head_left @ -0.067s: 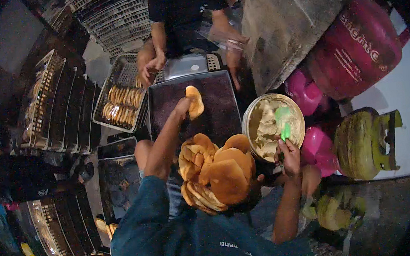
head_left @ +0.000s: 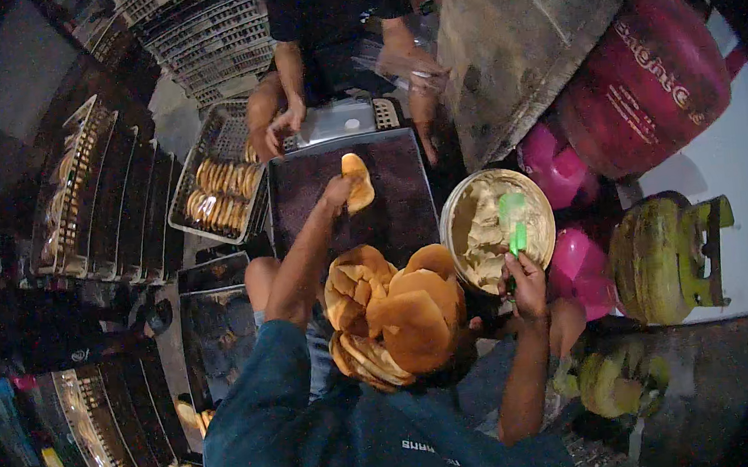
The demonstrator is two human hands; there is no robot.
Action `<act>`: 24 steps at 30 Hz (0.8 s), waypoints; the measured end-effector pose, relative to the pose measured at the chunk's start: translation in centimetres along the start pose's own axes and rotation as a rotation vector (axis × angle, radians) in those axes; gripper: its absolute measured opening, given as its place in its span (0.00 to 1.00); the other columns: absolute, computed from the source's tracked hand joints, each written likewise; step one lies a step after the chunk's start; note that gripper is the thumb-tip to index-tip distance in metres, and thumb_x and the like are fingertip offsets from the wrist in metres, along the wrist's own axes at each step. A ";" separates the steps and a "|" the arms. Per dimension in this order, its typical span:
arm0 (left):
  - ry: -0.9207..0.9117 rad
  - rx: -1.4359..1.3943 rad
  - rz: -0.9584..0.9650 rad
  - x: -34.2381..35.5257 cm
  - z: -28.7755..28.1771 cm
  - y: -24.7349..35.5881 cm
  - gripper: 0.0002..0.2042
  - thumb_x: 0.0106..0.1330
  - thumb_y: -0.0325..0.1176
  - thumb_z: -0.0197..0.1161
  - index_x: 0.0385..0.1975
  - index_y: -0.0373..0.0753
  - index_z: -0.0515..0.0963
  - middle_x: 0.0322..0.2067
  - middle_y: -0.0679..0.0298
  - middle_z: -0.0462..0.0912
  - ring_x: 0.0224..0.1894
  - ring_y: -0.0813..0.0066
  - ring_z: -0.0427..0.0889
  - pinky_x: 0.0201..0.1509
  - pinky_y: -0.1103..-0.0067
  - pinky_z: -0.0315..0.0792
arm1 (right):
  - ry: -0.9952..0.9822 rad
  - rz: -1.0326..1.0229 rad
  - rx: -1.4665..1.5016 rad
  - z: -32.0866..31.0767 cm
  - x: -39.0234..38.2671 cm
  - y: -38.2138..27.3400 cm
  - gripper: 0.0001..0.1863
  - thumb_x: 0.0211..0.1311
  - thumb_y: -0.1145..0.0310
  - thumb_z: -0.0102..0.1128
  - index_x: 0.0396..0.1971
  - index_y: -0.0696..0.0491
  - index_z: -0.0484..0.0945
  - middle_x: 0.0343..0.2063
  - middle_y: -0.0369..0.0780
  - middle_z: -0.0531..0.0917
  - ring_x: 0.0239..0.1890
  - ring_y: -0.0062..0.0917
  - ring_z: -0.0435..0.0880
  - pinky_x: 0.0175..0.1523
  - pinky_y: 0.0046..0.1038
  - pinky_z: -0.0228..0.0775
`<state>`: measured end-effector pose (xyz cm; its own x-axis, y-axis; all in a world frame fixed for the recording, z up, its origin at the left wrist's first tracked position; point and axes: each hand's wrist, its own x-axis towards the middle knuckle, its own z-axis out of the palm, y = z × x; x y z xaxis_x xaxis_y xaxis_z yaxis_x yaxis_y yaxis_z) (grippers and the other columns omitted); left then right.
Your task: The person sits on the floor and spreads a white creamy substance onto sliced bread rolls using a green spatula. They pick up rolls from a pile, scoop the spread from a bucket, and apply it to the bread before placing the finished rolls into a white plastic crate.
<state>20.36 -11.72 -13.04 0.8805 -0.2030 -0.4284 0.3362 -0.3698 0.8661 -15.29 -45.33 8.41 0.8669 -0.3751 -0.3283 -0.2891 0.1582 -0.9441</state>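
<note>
My left hand (head_left: 335, 191) reaches forward over a dark baking tray (head_left: 399, 213) and holds a folded golden pancake (head_left: 357, 182) above it. My right hand (head_left: 525, 275) grips a green spatula (head_left: 513, 221) whose blade rests in a round metal bowl (head_left: 457, 213) of pale cream filling (head_left: 486, 232). A heap of round golden pancakes (head_left: 395, 316) lies in front of me between my arms.
Another person sits across the tray, a hand (head_left: 280, 126) near a wire tray of filled pancakes (head_left: 219, 189). Pink gas cylinders (head_left: 645, 76) and a green one (head_left: 660, 253) stand at right. Racks of trays (head_left: 96, 204) line the left. A concrete block (head_left: 517, 34) rises behind the bowl.
</note>
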 end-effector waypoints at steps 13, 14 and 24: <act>-0.100 0.320 0.445 -22.7 -2.5 9.3 0.26 0.59 0.43 0.70 0.52 0.32 0.76 0.47 0.50 0.82 0.56 0.60 0.78 0.61 0.70 0.70 | -0.033 -0.069 -0.051 0.7 0.0 1.1 0.15 0.71 0.61 0.56 0.49 0.54 0.79 0.21 0.30 0.71 0.16 0.16 0.72 0.18 0.20 0.60; -0.177 0.312 0.453 -25.8 -4.0 9.5 0.28 0.58 0.43 0.72 0.55 0.32 0.74 0.47 0.51 0.82 0.57 0.62 0.77 0.62 0.72 0.69 | -0.044 -0.083 -0.075 0.6 0.3 1.3 0.15 0.71 0.61 0.56 0.49 0.54 0.79 0.21 0.30 0.71 0.15 0.16 0.72 0.18 0.20 0.61; -0.673 0.525 0.983 -39.3 -5.4 5.1 0.43 0.45 0.36 0.75 0.66 0.45 0.65 0.66 0.54 0.64 0.71 0.54 0.56 0.73 0.53 0.46 | -0.088 -0.096 -0.140 1.1 3.1 4.0 0.16 0.69 0.61 0.57 0.48 0.56 0.79 0.19 0.31 0.70 0.15 0.17 0.72 0.18 0.21 0.62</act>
<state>-10.76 -0.71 9.61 0.2907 -0.9455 0.1471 -0.6547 -0.0844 0.7511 -13.30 -44.84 3.61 0.9235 -0.3003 -0.2385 -0.2518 -0.0056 -0.9678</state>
